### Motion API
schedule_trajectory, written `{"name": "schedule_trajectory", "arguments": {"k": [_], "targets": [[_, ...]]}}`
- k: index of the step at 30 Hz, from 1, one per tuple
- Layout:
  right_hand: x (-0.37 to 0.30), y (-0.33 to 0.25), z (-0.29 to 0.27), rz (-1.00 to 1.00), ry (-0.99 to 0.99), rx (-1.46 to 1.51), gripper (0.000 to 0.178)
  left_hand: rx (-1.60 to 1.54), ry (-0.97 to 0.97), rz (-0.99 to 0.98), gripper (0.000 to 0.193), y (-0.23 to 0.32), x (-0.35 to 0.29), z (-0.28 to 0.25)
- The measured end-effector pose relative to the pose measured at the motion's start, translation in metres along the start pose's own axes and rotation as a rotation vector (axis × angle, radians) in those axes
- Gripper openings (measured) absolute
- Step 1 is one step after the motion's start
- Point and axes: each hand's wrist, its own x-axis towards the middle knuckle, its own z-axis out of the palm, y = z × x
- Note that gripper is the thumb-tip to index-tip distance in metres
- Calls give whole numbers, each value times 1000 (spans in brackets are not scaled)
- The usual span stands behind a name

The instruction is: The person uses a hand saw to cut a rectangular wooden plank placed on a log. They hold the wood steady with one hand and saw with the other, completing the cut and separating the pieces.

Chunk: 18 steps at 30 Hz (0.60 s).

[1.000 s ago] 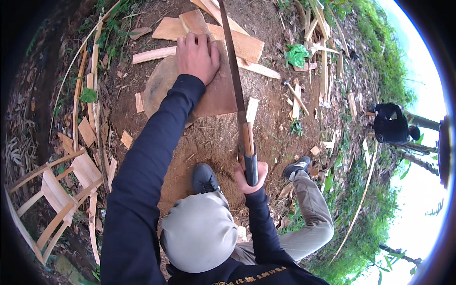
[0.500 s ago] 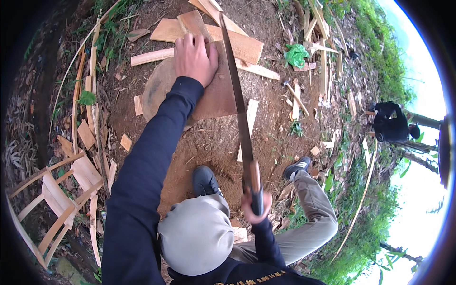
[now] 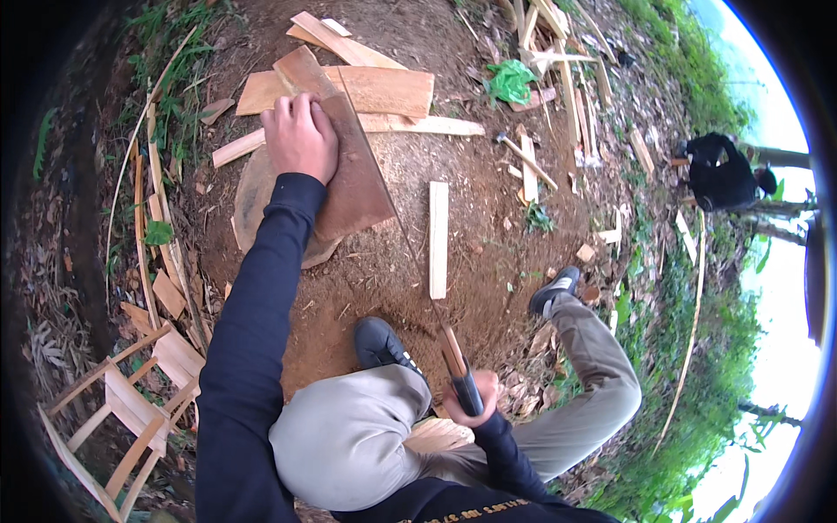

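A reddish-brown board [image 3: 356,187] lies on a round tree stump [image 3: 255,196]. My left hand [image 3: 299,139] presses on the board's left side, its fingers curled over it. In my right hand [image 3: 479,401] is the handle of a handsaw [image 3: 453,353], low and right of the stump. The long thin blade slants up and left along the board's right edge, seen nearly edge-on. How deep the teeth sit in the wood, I cannot tell. Beyond the board lie flat planks [image 3: 384,90], and a short pale strip [image 3: 438,240] rests on the soil right of the blade.
A hammer [image 3: 527,161] lies to the right, near a green plastic bag [image 3: 510,82] and a pile of wood offcuts [image 3: 571,87]. Wooden frames [image 3: 131,401] stand at lower left. A person in dark clothes [image 3: 722,173] is farther off at the right.
My right hand has drawn the saw back toward me, and the blade has turned from broadside to nearly edge-on. My left hand stays on the board. The whole view has shifted.
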Motion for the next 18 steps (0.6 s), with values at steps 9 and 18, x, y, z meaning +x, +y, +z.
{"name": "schedule_trajectory", "arguments": {"k": [9,18], "targets": [[41,3,12,31,11,213,12,20,-19,7,16,-2,2,-1],[97,-2,31,37,120,185,28,32,-28,-2,16,1,0,2]]}}
